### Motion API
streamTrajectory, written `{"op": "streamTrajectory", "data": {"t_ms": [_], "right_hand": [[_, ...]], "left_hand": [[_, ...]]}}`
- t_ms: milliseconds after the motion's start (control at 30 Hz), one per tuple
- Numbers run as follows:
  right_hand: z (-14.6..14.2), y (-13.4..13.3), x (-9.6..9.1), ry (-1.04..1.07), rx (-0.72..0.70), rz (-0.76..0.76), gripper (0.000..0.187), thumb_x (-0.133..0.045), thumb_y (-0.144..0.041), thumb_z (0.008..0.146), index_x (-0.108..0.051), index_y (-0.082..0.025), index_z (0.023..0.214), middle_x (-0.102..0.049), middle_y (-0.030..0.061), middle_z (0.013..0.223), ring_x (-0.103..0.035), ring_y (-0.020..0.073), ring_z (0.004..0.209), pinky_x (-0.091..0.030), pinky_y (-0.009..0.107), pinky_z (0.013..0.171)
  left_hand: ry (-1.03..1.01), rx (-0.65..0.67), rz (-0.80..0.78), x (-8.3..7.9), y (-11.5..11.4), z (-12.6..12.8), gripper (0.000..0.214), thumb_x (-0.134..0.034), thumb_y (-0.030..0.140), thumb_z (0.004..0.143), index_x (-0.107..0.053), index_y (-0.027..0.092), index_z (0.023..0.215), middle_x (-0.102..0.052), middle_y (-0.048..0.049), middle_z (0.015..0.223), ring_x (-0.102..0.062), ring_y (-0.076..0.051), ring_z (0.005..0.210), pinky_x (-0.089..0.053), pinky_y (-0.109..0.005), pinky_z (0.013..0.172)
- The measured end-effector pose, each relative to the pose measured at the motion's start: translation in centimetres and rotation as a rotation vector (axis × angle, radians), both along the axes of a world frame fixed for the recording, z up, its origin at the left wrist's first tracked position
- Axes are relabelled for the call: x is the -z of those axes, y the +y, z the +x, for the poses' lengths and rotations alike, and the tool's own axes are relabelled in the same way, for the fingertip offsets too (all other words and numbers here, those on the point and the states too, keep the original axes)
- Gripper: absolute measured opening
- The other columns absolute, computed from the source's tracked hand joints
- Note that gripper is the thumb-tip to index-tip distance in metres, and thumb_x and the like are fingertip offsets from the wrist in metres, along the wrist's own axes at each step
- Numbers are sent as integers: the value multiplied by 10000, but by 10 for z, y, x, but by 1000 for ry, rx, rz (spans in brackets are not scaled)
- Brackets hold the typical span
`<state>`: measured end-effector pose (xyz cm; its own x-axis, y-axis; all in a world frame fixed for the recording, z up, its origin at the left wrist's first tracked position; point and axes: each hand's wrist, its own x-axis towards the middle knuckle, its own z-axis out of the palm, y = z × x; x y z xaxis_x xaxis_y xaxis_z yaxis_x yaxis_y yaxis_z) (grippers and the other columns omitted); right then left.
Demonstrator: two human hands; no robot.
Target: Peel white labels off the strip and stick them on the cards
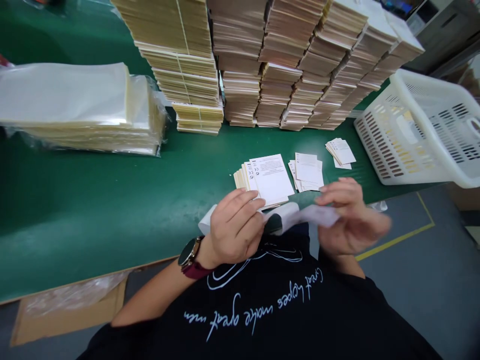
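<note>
Paper strip (288,212) beside printed card stack (273,176)
Left hand (238,225) pinches it, right hand's (347,217) hold unclear; likely light, limp: grip edges.

The flat worktop (180,175) is deep green. White rectangular paper cards (272,182) bear black print; the near, curling paper strip (320,215) is white. On the far side, a tall string-tied paper stack (161,30) is yellowish, the paper stacks to its right (240,55) pinkish brown. The slotted plastic basket (435,107) at right is white. The black fabric shirt (318,315) carries white cursive lettering.
</note>
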<state>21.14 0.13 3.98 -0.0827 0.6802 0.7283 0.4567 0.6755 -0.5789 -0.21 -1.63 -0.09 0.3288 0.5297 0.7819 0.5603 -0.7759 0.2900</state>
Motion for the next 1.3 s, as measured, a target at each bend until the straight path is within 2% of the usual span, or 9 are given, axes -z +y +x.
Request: {"op": "streamTrajectory", "data": {"t_ms": [100,233,333,700,833,900,1033,1200,1300], "right_hand": [[-4,17,-6,118,120,-11,63,-582,-199,866,-579,-255,838,-596,-27,695,-580,154,658,-480,375,695],[-19,41,-2,-57,24,-433,54,-608,-183,810,-610,-207,762,-603,-35,692,-541,106,627,-441,268,593],[-28,49,3,-47,-5,-593,52,-607,-189,779,-609,-190,728,-564,-55,606,-504,86,557,-401,240,536],[-35,47,2,-159,52,-546,82,-592,-185,803,-603,-193,722,-523,-66,554,-464,82,536,-374,242,549],[-36,46,5,-345,88,-449,110,-569,-199,841,-592,-198,733,-501,-59,558,-465,96,559,-384,263,608],[-34,48,5,-484,167,-409,60,-587,-243,848,-612,-199,815,-471,-61,539,-453,111,563,-369,282,624],[-21,57,5,-482,314,-534,285,-644,-364,823,-598,-189,1044,-452,-75,528,-419,116,522,-306,271,549],[-13,63,13,-166,-55,-813,235,-703,-365,747,-534,-203,719,-483,-69,571,-409,83,532,-332,242,524],[-16,60,19,10,-154,-869,267,-711,-376,721,-511,-204,686,-533,-55,612,-449,89,559,-372,245,536]], "left_hand": [[63,27,-7,1,0,2,112,-552,81,797,-584,125,895,-699,-153,1079,-623,-282,1142,-547,-482,947],[114,46,-20,3,-1,5,136,-554,51,786,-601,84,910,-687,-194,1105,-609,-299,1178,-539,-470,983],[127,40,-19,3,-1,5,114,-569,45,780,-610,71,883,-688,-209,1080,-639,-310,1124,-546,-467,978],[159,33,-13,5,-2,5,106,-579,67,773,-620,74,871,-642,-219,1231,-625,-335,1148,-542,-458,990],[182,33,-13,6,-1,5,130,-579,81,783,-627,73,903,-654,-208,1219,-628,-330,1145,-538,-456,989],[186,28,-13,7,-1,5,119,-577,78,787,-626,70,895,-658,-213,1209,-631,-324,1144,-532,-455,997],[186,25,-30,6,-1,5,90,-576,73,794,-623,78,870,-658,-200,1217,-624,-311,1163,-529,-448,1006],[206,20,-26,6,-2,5,92,-556,88,815,-622,101,878,-656,-177,1233,-605,-298,1196,-536,-445,997],[206,20,-36,6,-2,5,97,-550,76,818,-620,107,876,-643,-175,1257,-577,-293,1237,-522,-445,1014]]}}
